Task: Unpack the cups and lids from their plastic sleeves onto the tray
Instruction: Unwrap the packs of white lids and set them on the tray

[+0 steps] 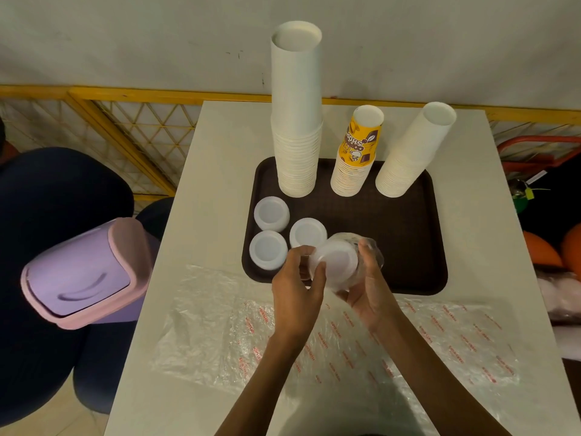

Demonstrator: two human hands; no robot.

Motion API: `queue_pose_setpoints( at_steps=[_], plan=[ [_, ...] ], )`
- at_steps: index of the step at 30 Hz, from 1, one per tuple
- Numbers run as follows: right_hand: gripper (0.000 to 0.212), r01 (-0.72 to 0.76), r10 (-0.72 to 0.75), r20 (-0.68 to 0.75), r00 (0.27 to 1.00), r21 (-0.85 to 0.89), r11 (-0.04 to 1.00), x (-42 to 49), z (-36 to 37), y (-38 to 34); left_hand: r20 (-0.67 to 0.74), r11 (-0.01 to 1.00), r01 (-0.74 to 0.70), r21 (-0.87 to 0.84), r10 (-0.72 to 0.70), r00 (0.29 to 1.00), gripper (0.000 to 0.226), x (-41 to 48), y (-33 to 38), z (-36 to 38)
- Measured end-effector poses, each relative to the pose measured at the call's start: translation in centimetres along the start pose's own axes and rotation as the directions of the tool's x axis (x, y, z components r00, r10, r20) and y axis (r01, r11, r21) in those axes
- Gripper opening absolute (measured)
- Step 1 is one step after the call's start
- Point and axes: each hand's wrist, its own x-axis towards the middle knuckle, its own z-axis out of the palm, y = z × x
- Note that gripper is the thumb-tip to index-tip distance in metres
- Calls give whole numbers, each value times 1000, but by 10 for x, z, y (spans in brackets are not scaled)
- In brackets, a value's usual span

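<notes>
While three cup stacks [297, 158] and three lid piles [271, 214] stand on the tray [408, 247], one sleeved lid stack [338, 262] is left above its near edge — your left hand [297, 287] pinches it, your right hand [366, 291] curls round it; empty sleeves [440, 335] lie just off the tray.

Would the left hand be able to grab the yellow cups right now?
Probably not yet. The left hand is busy gripping the wrapped lids together with the right hand. Nothing tall stands between it and the yellow cups, so letting go first should free it.
</notes>
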Motion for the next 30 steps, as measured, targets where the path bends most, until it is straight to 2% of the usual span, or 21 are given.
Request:
queue_pose_setpoints(
  at_steps=[4,9,15,21,30],
  plan=[
    [18,-7,5,-43,999,-61,998,5,-3,2,-44,995,53,-81,-57,997,23,4,-2,0],
    [33,-33,25,-119,993,-70,997,13,-4,3,-35,928,235,-289,-256,966,19,22,-6,-6],
    [29,-77,72,-135,988,-36,996,20,-7,1,-109,862,324,-390,-393,913,18,73,-12,-26],
    [20,-54,42,-142,989,-78,996,26,-9,-3,-205,880,435,-189,-468,859,33,127,-47,-39],
    [17,-63,50,-155,987,-83,995,31,-10,-8,-147,887,449,109,-433,889,32,159,-61,-25]
  ],
)
